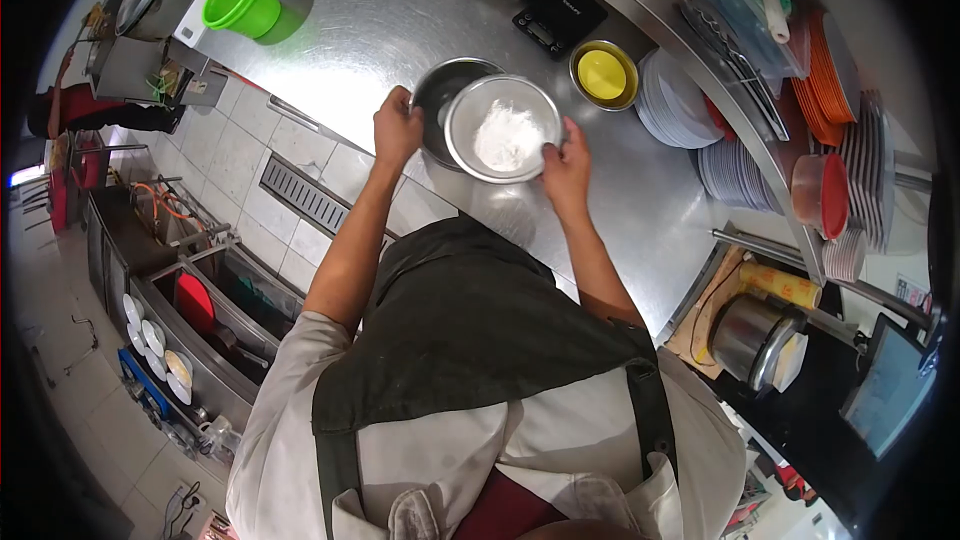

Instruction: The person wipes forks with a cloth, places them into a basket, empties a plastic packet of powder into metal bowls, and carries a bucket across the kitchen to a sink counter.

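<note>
My left hand (398, 127) grips the left rim of a larger metal bowl (432, 105) on the steel counter. My right hand (566, 169) holds a smaller metal bowl (455, 132) by its right rim, thumb over the edge. White powder (506, 135) lies inside that smaller bowl. It overlaps the right part of the larger bowl and hides much of its inside. What the larger bowl contains is not visible. Beyond my right hand stands a small metal bowl (632, 90) with something yellow (602, 74) in it.
A black kitchen scale (560, 18) sits behind the bowls on the steel counter (370, 20). A green bucket (241, 2) stands at the far left. Stacked white plates (672, 100) line the right side, under a metal shelf edge (690, 50). A metal pot (745, 330) is lower right.
</note>
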Demonstrator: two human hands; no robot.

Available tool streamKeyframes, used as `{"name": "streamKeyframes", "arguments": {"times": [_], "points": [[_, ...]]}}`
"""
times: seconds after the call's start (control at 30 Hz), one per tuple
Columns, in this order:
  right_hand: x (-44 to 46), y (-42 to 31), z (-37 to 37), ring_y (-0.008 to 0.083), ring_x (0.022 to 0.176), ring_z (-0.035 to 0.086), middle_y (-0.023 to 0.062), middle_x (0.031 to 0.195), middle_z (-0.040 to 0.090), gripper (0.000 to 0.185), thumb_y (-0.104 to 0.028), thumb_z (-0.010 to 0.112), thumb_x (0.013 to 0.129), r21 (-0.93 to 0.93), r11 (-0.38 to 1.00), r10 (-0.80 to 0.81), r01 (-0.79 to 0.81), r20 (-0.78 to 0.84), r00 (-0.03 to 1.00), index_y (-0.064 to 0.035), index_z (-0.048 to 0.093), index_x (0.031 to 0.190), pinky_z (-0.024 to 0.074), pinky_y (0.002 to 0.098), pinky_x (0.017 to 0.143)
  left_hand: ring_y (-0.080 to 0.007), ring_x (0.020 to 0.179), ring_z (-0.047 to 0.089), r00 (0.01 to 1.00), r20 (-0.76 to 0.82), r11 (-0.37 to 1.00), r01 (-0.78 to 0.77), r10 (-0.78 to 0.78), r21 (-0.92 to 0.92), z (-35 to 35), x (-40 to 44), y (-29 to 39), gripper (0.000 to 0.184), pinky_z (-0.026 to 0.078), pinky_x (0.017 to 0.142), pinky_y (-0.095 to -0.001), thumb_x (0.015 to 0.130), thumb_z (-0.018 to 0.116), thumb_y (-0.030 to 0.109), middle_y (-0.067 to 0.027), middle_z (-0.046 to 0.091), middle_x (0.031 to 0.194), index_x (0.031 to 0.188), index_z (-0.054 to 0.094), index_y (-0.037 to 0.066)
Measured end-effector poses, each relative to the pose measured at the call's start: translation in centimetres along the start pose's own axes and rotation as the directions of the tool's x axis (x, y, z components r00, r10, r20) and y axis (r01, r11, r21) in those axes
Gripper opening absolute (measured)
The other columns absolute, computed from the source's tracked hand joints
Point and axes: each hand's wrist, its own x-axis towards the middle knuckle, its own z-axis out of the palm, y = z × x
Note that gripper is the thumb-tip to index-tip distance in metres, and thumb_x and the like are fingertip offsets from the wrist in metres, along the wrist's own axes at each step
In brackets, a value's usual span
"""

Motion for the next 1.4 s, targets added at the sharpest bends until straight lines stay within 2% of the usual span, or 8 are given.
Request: {"name": "streamKeyframes", "arguments": {"times": [0.2,0.27,0.33,0.4,0.47,0.73,1.07,1.4], "points": [[0.2,1.6,-7.4,0.0064,0.059,0.051,0.0026,0.078,0.059,0.050,-0.001,0.053,0.089,0.104,0.993,0.063,-0.059,-0.038,0.997,-0.0017,0.044,0.137,0.0422,0.0227,0.047,-0.0248,0.072,0.062,0.989,-0.129,0.996,0.079,-0.072,0.042,-0.6,3.2,-4.4,0.036,0.050,0.067,-0.0365,0.082,0.071,0.024,-0.0159,0.064,0.087,0.107,0.056,0.002],[0.2,4.9,-9.0,0.0063,0.061,0.052,0.0025,0.081,0.059,0.049,-0.001,0.053,0.090,0.120,0.992,0.042,-0.038,-0.034,0.999,-0.0025,0.044,0.138,0.0424,0.0232,0.047,-0.0316,0.097,0.057,0.905,-0.243,0.926,-0.292,0.348,0.239,-1.4,1.8,0.2,0.037,0.047,0.083,-0.0404,0.085,0.068,0.018,-0.0205,0.056,0.107,0.114,0.052,0.001],[-0.2,6.5,-10.2,0.0065,0.063,0.052,0.0022,0.085,0.059,0.049,-0.002,0.053,0.090,0.043,0.994,0.098,-0.097,-0.022,0.995,-0.0032,0.045,0.138,0.0431,0.0234,0.047,-0.0337,0.102,0.056,0.895,-0.050,0.896,-0.445,0.444,-0.012,-0.5,-0.2,3.3,0.039,0.046,0.085,-0.0426,0.084,0.068,0.016,-0.0198,0.055,0.113,0.115,0.052,0.000],[-0.8,7.7,-10.7,0.0067,0.063,0.053,0.0020,0.087,0.059,0.049,-0.002,0.053,0.090,0.021,0.991,0.131,-0.131,-0.018,0.991,-0.0038,0.044,0.138,0.0439,0.0235,0.048,-0.0353,0.111,0.053,0.830,0.535,0.983,-0.079,0.157,-0.166,0.5,-3.5,7.2,0.042,0.045,0.091,-0.0428,0.084,0.068,0.015,-0.0198,0.051,0.121,0.120,0.051,0.000],[-1.1,8.7,-10.1,0.0071,0.063,0.053,0.0020,0.088,0.058,0.050,-0.004,0.054,0.090,0.058,0.989,0.135,-0.133,-0.017,0.991,-0.0043,0.044,0.139,0.0449,0.0235,0.051,-0.0363,0.117,0.050,0.739,0.518,0.902,-0.336,0.431,-0.271,4.4,-7.2,5.8,0.052,0.043,0.097,-0.0423,0.085,0.067,0.019,-0.0242,0.048,0.125,0.128,0.046,-0.003],[-2.0,5.2,-10.3,0.0337,0.088,0.063,0.0157,0.092,0.062,0.031,-0.011,0.067,0.081,-0.773,0.626,-0.277,0.106,-0.093,0.956,-0.0047,0.064,0.111,0.0503,0.0413,0.080,-0.0344,0.111,0.055,0.783,0.611,0.975,0.032,0.113,-0.221,8.5,-10.0,3.5,0.069,0.044,0.096,-0.0403,0.084,0.068,0.027,-0.0270,0.051,0.121,0.135,0.039,-0.010],[0.3,1.1,-9.7,0.0345,0.092,0.065,0.0185,0.093,0.066,0.024,-0.016,0.070,0.075,-0.876,0.472,0.087,-0.101,-0.068,0.994,-0.0027,0.062,0.094,0.0515,0.0429,0.082,-0.0209,0.101,0.059,0.637,0.758,0.802,0.522,-0.141,-0.289,6.5,-9.2,5.5,0.052,0.057,0.074,-0.0359,0.090,0.064,0.020,-0.0128,0.055,0.109,0.133,0.044,-0.002],[1.9,-0.3,-10.7,0.0296,0.076,0.065,0.0167,0.081,0.065,0.025,-0.016,0.068,0.073,-0.820,0.562,0.313,-0.108,0.090,0.946,-0.0019,0.063,0.093,0.0520,0.0381,0.072,-0.0217,0.100,0.059,0.526,0.826,0.693,0.673,-0.202,-0.258,5.0,-9.3,5.2,0.051,0.055,0.082,-0.0399,0.096,0.054,0.037,-0.0115,0.056,0.113,0.131,0.047,0.001]]}}
